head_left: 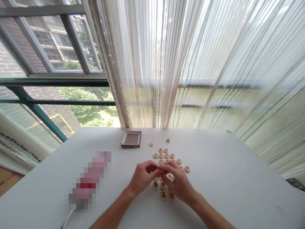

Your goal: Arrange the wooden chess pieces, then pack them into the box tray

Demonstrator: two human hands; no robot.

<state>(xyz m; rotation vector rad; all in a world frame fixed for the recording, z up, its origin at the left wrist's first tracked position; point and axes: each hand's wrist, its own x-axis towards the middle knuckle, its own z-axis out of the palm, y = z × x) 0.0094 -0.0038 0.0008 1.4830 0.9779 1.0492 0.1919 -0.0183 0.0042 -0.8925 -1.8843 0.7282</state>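
Observation:
Round wooden Chinese chess pieces (166, 155) lie in a cluster of rows on the white table, some marked in black and some in red. My left hand (144, 176) is over the cluster's left side, its thumb and fingers closed in a pinch. From the right, my right hand (177, 181) meets it, fingertips pressed together and touching the left ones. Whatever sits between the fingertips is hidden. A black-marked piece (169, 176) shows between the right thumb and fingers; I cannot tell whether it is touched. Below the hands are a black-marked piece (163, 194) and a red-marked piece (172, 194).
An open shallow box (131, 139) stands at the table's back left. Two separate pieces, one plain (151, 144) and one black-marked (168, 140), lie behind the cluster. On the left is a blurred-out pinkish object (89, 181) with a cable. Curtains (152, 63) hang beyond the table (228, 178).

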